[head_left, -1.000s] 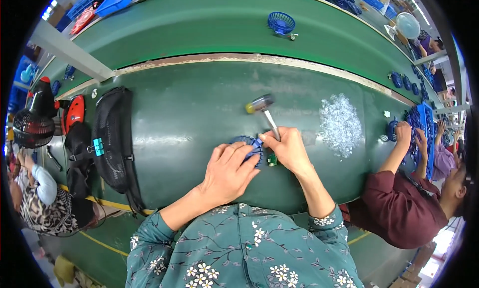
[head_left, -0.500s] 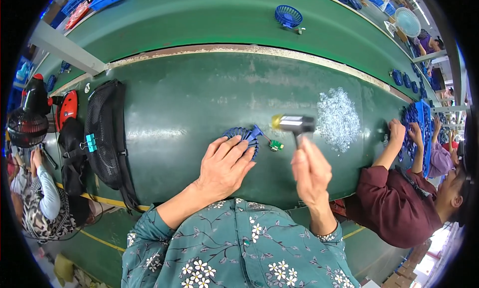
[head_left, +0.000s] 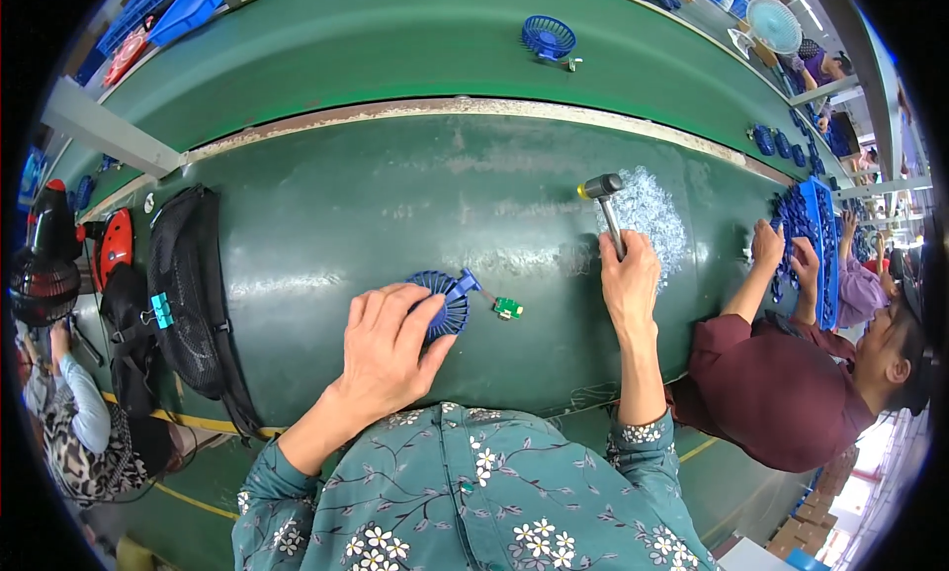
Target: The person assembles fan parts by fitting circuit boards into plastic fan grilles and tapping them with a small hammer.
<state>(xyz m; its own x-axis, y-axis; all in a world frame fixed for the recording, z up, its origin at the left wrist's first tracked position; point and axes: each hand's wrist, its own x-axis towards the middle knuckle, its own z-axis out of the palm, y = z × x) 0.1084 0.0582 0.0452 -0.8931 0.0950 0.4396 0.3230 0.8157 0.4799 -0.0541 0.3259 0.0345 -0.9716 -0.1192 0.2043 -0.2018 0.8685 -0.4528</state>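
A round blue plastic fan housing with a ribbed cage lies on the green table in front of me. My left hand grips its left side, with fingers over the cage and the thumb low at the near edge. A short blue arm sticks out from the housing's far right, and a wire leads from it to a small green circuit board lying on the table. My right hand is closed round the handle of a hammer, its black and yellow head tilted over the left edge of a pile of small clear pieces.
A black mesh bag with a teal binder clip lies at left, near a black fan. Beyond the table's raised edge, another blue fan housing sits on a green belt. A co-worker works at right beside a blue crate.
My right hand has carried the hammer away from the fan housing, farther out toward the clear pieces. My left hand has slid off the housing's top to its left side. The view has shifted slightly.
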